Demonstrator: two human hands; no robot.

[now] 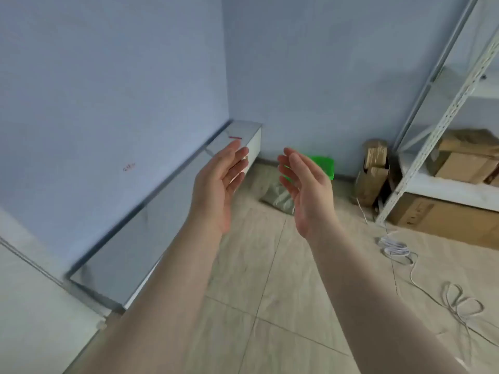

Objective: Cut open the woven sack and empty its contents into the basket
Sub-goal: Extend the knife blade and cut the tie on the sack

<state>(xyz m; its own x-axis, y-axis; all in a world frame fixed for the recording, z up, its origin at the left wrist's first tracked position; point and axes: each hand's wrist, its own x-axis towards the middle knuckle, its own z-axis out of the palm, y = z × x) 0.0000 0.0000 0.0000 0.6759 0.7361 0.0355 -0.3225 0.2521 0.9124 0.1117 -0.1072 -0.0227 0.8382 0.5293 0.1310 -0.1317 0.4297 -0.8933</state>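
Observation:
A grey-green woven sack (278,197) lies on the tiled floor near the far corner, partly hidden behind my right hand. Behind it, against the wall, stands a bright green basket (324,164). My left hand (218,184) and my right hand (305,190) are raised in front of me, palms facing each other, fingers straight and relaxed. Both hold nothing and hang in the air well short of the sack. A small red thing (235,137) lies on the low white bench's far end; I cannot tell what it is.
A long low white bench (151,228) runs along the left wall. White metal shelving (442,122) with cardboard boxes (464,163) stands at the right. More cardboard (374,174) leans in the corner. White cable (397,249) coils on the floor at the right.

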